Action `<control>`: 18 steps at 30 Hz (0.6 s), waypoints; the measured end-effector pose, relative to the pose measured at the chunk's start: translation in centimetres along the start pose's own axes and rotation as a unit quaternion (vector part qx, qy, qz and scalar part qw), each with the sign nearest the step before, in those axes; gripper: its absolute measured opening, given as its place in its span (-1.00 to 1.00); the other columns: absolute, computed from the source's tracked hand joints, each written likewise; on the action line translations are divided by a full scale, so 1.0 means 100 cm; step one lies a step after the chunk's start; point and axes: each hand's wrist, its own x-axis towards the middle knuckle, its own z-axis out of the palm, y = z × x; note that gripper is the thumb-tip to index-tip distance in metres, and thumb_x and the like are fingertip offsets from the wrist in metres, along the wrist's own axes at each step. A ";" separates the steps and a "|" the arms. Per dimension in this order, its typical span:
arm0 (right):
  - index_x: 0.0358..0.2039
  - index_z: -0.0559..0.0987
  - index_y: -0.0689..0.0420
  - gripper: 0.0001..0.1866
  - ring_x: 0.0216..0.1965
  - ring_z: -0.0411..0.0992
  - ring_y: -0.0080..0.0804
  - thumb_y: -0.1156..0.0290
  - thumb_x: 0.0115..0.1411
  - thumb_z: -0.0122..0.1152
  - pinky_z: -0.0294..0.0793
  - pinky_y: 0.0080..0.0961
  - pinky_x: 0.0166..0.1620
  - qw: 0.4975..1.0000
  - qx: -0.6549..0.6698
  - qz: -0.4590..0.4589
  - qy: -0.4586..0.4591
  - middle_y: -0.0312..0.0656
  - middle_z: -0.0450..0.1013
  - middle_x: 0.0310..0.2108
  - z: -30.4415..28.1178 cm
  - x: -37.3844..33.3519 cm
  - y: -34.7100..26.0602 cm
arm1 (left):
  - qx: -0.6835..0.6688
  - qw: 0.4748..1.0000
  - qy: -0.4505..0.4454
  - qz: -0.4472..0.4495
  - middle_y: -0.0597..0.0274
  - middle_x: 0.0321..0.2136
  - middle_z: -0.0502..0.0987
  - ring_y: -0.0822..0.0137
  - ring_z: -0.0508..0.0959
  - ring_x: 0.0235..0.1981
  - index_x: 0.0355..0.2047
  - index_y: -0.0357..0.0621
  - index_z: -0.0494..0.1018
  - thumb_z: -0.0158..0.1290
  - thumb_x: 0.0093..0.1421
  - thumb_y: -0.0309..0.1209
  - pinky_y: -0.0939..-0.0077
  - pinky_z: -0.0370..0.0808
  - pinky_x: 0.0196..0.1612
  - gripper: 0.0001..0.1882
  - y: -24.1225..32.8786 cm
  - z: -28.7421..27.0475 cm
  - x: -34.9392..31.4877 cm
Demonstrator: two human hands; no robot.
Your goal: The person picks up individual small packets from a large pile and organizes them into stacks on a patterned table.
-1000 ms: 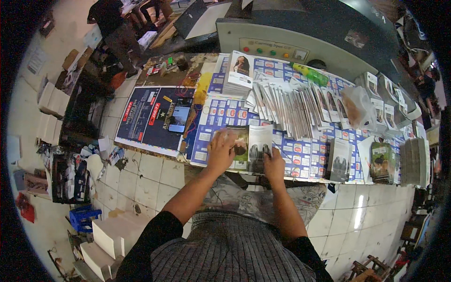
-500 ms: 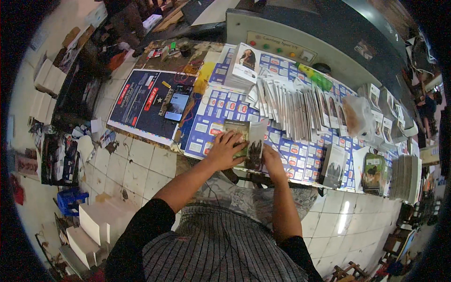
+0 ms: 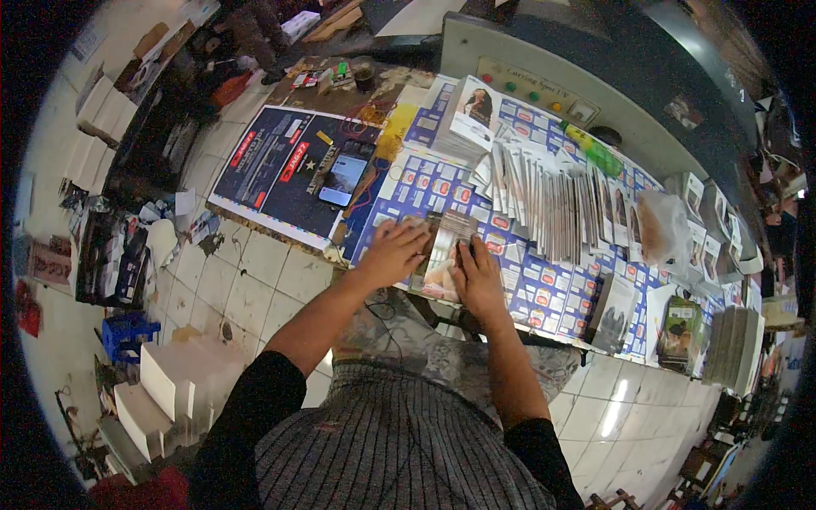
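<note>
At the table's near edge lies a printed leaflet (image 3: 443, 252) with brown and pinkish pictures. My right hand (image 3: 478, 279) rests on its right side, fingers apart and pressing down on the paper. My left hand (image 3: 396, 252) lies nearly flat at its left side, slightly blurred, with the fingertips near a darker page that is partly hidden. Beyond them a long fanned row of leaflets (image 3: 544, 204) spreads to the right. A neat stack of booklets (image 3: 470, 119) with a person pictured on the cover stands at the row's left end.
A phone (image 3: 344, 180) lies on a dark printed sheet (image 3: 272, 174) at left. Several cables (image 3: 365, 123) and a cup (image 3: 364, 76) are behind it. To the right are a grey-covered stack (image 3: 614, 314), a plastic bag (image 3: 667, 229), a green bottle (image 3: 600, 156) and green-covered booklets (image 3: 680, 331).
My right hand has gone from the paper's right edge to lying on top of it. The left hand has slid off toward the left. A different, lighter page now shows. The view has shifted.
</note>
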 end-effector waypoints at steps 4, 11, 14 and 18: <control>0.31 0.33 0.07 -0.34 0.40 0.04 0.10 0.04 0.27 0.15 0.01 0.06 0.38 0.998 -0.053 -0.036 -0.007 0.09 0.05 0.40 0.002 0.007 -0.012 | 0.050 0.999 0.004 0.001 0.37 0.41 0.15 0.19 0.03 0.45 0.31 0.06 0.28 -0.02 0.35 -0.16 -0.19 -0.04 0.35 -0.46 -0.013 -0.004 -0.010; 0.28 0.38 0.03 -0.27 0.43 -0.04 0.10 -0.07 0.18 0.22 -0.09 0.16 0.39 0.996 -0.063 -0.052 -0.039 0.09 0.02 0.42 0.005 0.010 -0.017 | 0.029 0.999 0.021 0.008 0.28 0.40 0.16 0.21 0.05 0.45 0.36 0.02 0.17 -0.10 0.38 -0.20 -0.10 -0.08 0.38 -0.44 -0.010 -0.013 -0.009; 0.29 0.37 0.02 -0.24 0.44 -0.08 0.10 -0.14 0.18 0.21 -0.11 0.18 0.38 0.993 -0.086 -0.056 -0.062 0.09 0.00 0.42 0.003 0.011 -0.021 | -0.037 0.998 -0.003 -0.042 0.23 0.40 0.16 0.22 0.04 0.45 0.38 0.01 0.13 -0.12 0.39 -0.22 -0.11 -0.10 0.38 -0.42 -0.013 -0.014 -0.009; 0.30 0.38 0.02 -0.21 0.46 -0.12 0.10 -0.21 0.19 0.17 -0.14 0.21 0.38 0.991 -0.096 -0.044 -0.081 0.09 -0.01 0.42 0.001 0.012 -0.028 | 0.062 0.998 -0.005 0.030 0.21 0.42 0.10 0.18 0.02 0.46 0.39 0.05 0.12 -0.10 0.37 -0.21 -0.16 -0.07 0.36 -0.40 -0.016 -0.011 -0.012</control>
